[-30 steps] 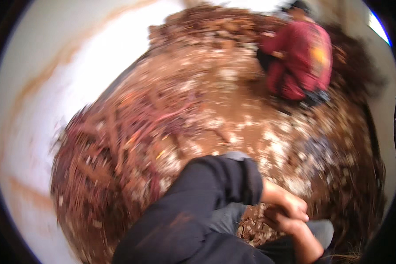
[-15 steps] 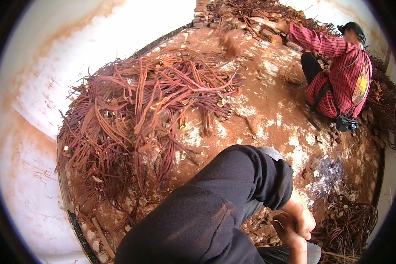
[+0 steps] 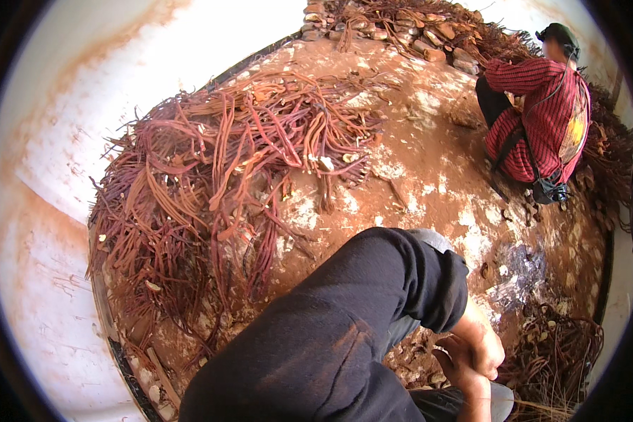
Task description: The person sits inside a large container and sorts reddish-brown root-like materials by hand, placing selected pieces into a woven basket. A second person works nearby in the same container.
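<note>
My left hand (image 3: 490,356) comes down from a rolled black sleeve (image 3: 373,295) and lies closed against my right hand (image 3: 459,360). The right forearm rises from the lower edge, and its fingers are curled in against the left hand. Both hands are clasped together in front of my legs, and no object shows between them. Some fingertips are hidden. Nearest to the hands, at the lower right, lies a tangle of dark reddish, root-like strands (image 3: 552,355). A far larger pile of long reddish-brown root-like strands (image 3: 218,169) spreads out on the left, with a few pale cut ends.
A person in a red checked shirt (image 3: 541,112) and black cap squats at the right. Stones (image 3: 429,49) and more strands line the far edge. White walls (image 3: 56,232) curve around the brown, pale-flecked ground (image 3: 422,176). A wooden strip (image 3: 163,376) lies lower left.
The other person's outstretched arm has drawn back. A blurred brown bundle in the air is gone, and more strands with pale ends lie on the pile's right side. My hands stay clasped.
</note>
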A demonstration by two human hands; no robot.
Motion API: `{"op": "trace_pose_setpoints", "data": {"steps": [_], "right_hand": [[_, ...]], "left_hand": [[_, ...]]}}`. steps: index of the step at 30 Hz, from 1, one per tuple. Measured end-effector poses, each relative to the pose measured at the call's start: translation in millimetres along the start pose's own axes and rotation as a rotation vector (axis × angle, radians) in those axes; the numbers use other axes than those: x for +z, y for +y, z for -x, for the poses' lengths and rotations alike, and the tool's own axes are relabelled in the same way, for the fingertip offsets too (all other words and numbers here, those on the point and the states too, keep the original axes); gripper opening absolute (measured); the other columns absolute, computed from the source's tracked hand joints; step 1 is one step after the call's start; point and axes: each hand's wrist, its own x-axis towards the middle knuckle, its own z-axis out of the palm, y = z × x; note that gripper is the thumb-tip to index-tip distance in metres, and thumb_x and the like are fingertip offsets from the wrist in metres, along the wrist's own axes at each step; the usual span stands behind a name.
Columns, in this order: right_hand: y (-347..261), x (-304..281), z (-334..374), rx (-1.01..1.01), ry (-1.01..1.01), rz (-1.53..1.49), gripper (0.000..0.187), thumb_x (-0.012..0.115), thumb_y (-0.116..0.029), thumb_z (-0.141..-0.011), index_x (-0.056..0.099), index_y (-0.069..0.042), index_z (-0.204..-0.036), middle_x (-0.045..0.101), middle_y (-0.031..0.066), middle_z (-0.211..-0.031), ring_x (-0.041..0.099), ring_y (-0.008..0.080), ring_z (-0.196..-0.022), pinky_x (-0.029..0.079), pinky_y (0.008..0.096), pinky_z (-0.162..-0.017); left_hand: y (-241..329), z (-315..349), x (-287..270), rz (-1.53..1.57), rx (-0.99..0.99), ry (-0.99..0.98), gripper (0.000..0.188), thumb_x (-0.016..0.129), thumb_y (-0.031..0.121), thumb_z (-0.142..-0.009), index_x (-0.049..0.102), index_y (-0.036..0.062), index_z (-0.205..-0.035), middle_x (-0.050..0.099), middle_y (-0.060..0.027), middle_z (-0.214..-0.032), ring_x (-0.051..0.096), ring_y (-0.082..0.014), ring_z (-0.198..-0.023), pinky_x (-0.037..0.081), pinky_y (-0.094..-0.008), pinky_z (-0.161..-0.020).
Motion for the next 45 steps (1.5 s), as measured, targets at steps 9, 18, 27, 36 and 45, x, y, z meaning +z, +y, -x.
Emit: {"op": "trace_pose_setpoints", "data": {"steps": [9,18,27,36,45], "right_hand": [[-24.5,-14.0,-3.2,0.136,-0.02,0.019,0.019,0.064,-0.015,-0.084,0.063,-0.006,-0.1,0.064,0.0128,-0.102,0.057,0.0275,-0.106,0.042,0.0343,-0.092],[-19.2,-10.1,9.4,0.118,0.132,0.057,0.02,0.065,-0.017,-0.084,0.063,-0.006,-0.1,0.066,0.0113,-0.101,0.06,0.0263,-0.102,0.044,0.0324,-0.09],[-20.2,-10.3,9.1,0.103,0.116,0.053,0.02,0.064,-0.015,-0.084,0.063,-0.006,-0.102,0.065,0.0118,-0.103,0.059,0.0264,-0.105,0.043,0.0331,-0.092],[-27.9,-15.6,5.4,0.082,0.125,0.059,0.017,0.066,-0.016,-0.082,0.064,-0.006,-0.096,0.066,0.0123,-0.097,0.061,0.028,-0.098,0.045,0.0352,-0.086],[-27.2,-47.9,5.9,0.134,0.177,0.103,0.018,0.069,-0.014,-0.071,0.063,-0.006,-0.085,0.06,0.0095,-0.074,0.06,0.0302,-0.073,0.048,0.0401,-0.065]], "left_hand": [[-5.8,-21.2,6.4,-0.034,-0.045,-0.011,0.045,0.038,0.033,-0.09,0.066,-0.0022,-0.083,0.063,-0.0241,-0.08,0.06,-0.0394,-0.08,0.045,-0.0448,-0.074],[-52.2,-69.1,37.1,0.109,0.039,0.023,0.041,0.045,0.033,-0.089,0.065,-0.0026,-0.086,0.062,-0.0207,-0.08,0.058,-0.0329,-0.082,0.045,-0.0423,-0.075],[-51.9,-56.7,35.5,0.19,0.05,0.084,0.025,0.06,0.027,-0.085,0.065,0.0024,-0.087,0.061,-0.0141,-0.08,0.056,-0.0236,-0.082,0.043,-0.0385,-0.079],[-43.8,-62.5,27.2,-0.061,0.051,0.011,0.037,0.055,0.037,-0.084,0.067,0.0023,-0.081,0.062,-0.0159,-0.073,0.058,-0.0302,-0.074,0.046,-0.0389,-0.072],[-102.2,119.7,-124.3,0.059,-0.099,1.134,0.019,0.07,0.018,-0.082,0.069,0.0025,-0.093,0.069,-0.007,-0.085,0.063,-0.0113,-0.078,0.051,-0.0255,-0.069]]}}
